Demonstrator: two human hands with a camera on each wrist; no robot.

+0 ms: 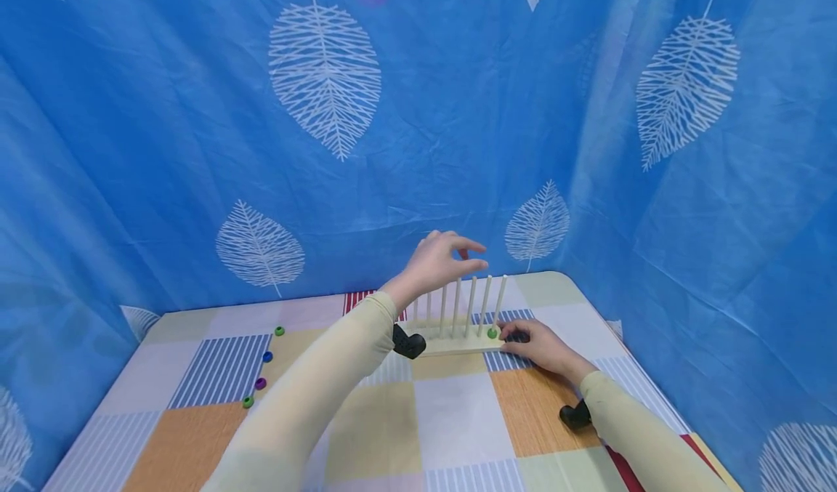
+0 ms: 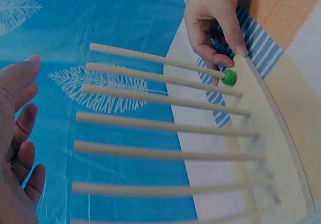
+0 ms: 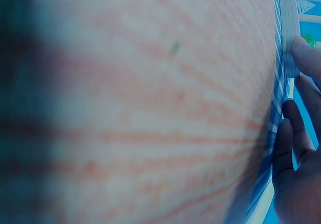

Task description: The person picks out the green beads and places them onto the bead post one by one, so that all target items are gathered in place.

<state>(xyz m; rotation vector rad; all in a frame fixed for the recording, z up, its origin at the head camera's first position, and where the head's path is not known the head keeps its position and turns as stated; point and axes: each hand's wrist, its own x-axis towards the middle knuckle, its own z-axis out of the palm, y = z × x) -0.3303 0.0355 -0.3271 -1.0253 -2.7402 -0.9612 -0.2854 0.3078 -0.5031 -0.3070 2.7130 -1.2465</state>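
A pale wooden peg rack (image 1: 451, 344) with several upright dowels stands at the far middle of the table. One green ring (image 1: 492, 333) sits at the foot of its rightmost dowel, also seen in the left wrist view as the green ring (image 2: 229, 77). My left hand (image 1: 439, 263) hovers just above the dowel tops, fingers relaxed; the left wrist view shows this left hand (image 2: 17, 148) holding nothing. My right hand (image 1: 539, 347) lies on the table with its fingertips (image 2: 239, 48) resting on the right end of the rack's base (image 2: 281, 148).
Several loose rings lie in a row at the left: green (image 1: 279, 330), blue (image 1: 267, 357), purple (image 1: 260, 384) and green (image 1: 248, 402). A patchwork cloth (image 1: 458, 419) covers the table. A blue leaf-print curtain (image 1: 327, 114) closes in behind and on both sides.
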